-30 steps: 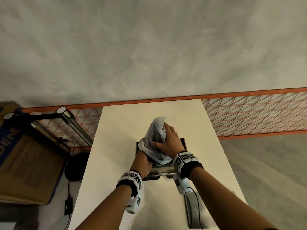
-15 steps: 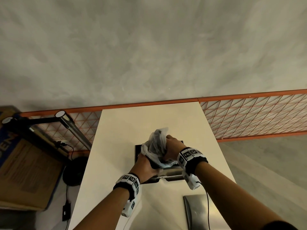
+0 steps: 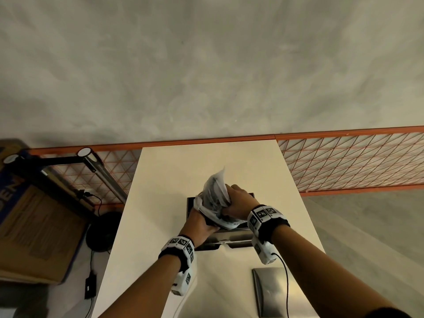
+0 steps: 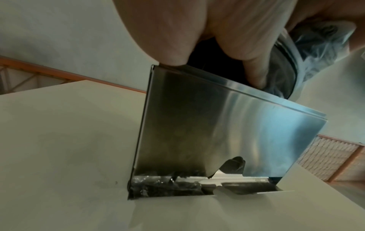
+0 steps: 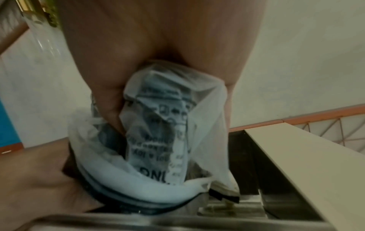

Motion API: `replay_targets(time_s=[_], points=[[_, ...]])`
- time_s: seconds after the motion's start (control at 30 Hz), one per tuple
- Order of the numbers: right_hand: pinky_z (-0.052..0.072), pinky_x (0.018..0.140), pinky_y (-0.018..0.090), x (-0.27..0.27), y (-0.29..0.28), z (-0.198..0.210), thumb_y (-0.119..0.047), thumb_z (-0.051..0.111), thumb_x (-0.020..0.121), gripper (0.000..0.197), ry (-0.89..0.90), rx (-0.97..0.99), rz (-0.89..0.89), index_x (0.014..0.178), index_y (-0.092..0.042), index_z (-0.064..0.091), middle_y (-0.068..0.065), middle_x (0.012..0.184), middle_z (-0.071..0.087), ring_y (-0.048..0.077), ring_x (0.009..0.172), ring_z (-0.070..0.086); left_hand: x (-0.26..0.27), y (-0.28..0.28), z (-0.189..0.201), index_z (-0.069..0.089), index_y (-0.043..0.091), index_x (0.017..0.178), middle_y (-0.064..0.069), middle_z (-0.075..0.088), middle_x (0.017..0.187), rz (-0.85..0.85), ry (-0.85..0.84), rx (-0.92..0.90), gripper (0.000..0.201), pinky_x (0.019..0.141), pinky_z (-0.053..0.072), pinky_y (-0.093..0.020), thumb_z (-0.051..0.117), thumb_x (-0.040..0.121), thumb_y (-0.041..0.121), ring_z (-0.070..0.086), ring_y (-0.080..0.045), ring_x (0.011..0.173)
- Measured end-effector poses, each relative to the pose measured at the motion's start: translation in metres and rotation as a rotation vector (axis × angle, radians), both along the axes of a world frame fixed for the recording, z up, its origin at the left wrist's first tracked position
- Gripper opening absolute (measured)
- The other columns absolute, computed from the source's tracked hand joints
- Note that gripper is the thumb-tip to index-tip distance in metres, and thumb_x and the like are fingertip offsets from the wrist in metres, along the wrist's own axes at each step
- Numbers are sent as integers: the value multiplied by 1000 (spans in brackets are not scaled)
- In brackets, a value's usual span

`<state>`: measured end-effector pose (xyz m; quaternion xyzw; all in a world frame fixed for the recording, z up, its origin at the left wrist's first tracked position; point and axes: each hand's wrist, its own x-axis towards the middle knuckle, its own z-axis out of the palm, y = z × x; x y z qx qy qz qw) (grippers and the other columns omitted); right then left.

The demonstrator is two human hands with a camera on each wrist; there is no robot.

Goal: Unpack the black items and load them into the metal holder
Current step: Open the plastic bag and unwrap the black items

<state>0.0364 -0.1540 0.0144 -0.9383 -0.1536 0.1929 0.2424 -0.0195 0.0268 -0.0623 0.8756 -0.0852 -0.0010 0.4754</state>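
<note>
— Where are the black items?
— In a printed plastic bag (image 3: 214,196) over the metal holder (image 4: 227,125) on the table (image 3: 165,175). The right hand (image 3: 238,203) clutches the bag; the left hand (image 3: 199,226) grips the stack's bottom.
— Legible print?
— Only "ONL"; the rest blurs.

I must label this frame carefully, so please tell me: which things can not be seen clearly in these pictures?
- Black items: wrapped in the plastic bag and covered by the left hand and right hand; kind and number unclear.
- Metal holder inside: hidden by its front wall in the left wrist view, by bag and hands in the head view.
- Bag print: blurred in the right wrist view.
- Metal plate: cut off by the head view's bottom edge.
</note>
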Motion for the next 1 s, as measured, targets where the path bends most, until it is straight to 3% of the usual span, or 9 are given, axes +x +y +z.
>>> replay_targets(time_s=[0.13, 0.23, 0.33, 0.47, 0.53, 0.63, 0.7, 0.87, 1.0], points=[[47, 95, 43, 1, -5, -6, -52, 73, 74, 76, -52, -3, -62, 139, -26, 42, 7, 133, 44, 34, 113, 50, 1, 2, -11, 26, 24, 158, 2, 34, 160, 23, 37, 115, 85, 119, 23, -20, 73, 88, 13, 33, -17, 148], [40, 84, 30, -1, -3, -3, -47, 57, 94, 40, -78, 176, -84, 121, -17, 60, 7, 123, 54, 29, 105, 57, 3, 3, -10, 28, 17, 158, -4, 40, 158, 73, 75, 128, 78, 117, 25, -20, 65, 91, 4, 38, -21, 146], [39, 77, 31, -3, -1, 1, -39, 44, 103, 38, -145, 361, -188, 101, -8, 66, 8, 108, 62, 30, 94, 60, 4, 3, -8, 33, 15, 155, -5, 45, 153, 93, 86, 116, 74, 113, 24, -15, 63, 90, -2, 41, -23, 143], [43, 80, 32, -10, 4, 0, -34, 43, 105, 33, -254, 483, -263, 111, -10, 65, 7, 111, 64, 25, 96, 58, 7, 3, -8, 31, 18, 156, -3, 48, 151, 104, 99, 65, 80, 113, 31, -21, 65, 86, 0, 45, -20, 140], [43, 87, 33, -12, 9, -5, -38, 42, 104, 36, -210, 441, -251, 119, -13, 63, 8, 120, 61, 26, 105, 56, 8, 3, -10, 26, 20, 158, 1, 43, 151, 96, 103, 31, 90, 114, 31, -19, 68, 80, 2, 43, -16, 140], [43, 95, 43, -11, 12, -16, -46, 42, 102, 43, -145, 264, -129, 127, -14, 56, 12, 125, 55, 32, 112, 51, 6, 0, -8, 22, 17, 158, 8, 34, 148, 89, 107, 26, 96, 109, 24, -3, 74, 78, 2, 36, -3, 134], [42, 96, 48, -9, 9, -18, -47, 41, 101, 45, -136, 203, -83, 132, -16, 51, 14, 127, 53, 35, 114, 49, 5, -2, -8, 21, 17, 159, 6, 34, 151, 77, 120, 44, 94, 110, 18, -1, 68, 80, -3, 32, -4, 138], [46, 95, 53, -8, -6, -10, -59, 32, 99, 54, -78, 41, -208, 138, -22, 40, 17, 129, 49, 39, 115, 50, 5, 2, -16, 21, 13, 161, -10, 37, 160, 92, 169, 159, 78, 122, 30, -39, 57, 92, 4, 37, -28, 146], [45, 94, 47, -12, -1, 2, -41, 33, 105, 50, 10, 58, -260, 144, -11, 37, 23, 131, 48, 42, 117, 49, 4, 2, -14, 22, 8, 161, -15, 40, 158, 120, 139, 195, 70, 120, 32, -37, 53, 98, 4, 41, -31, 143]])
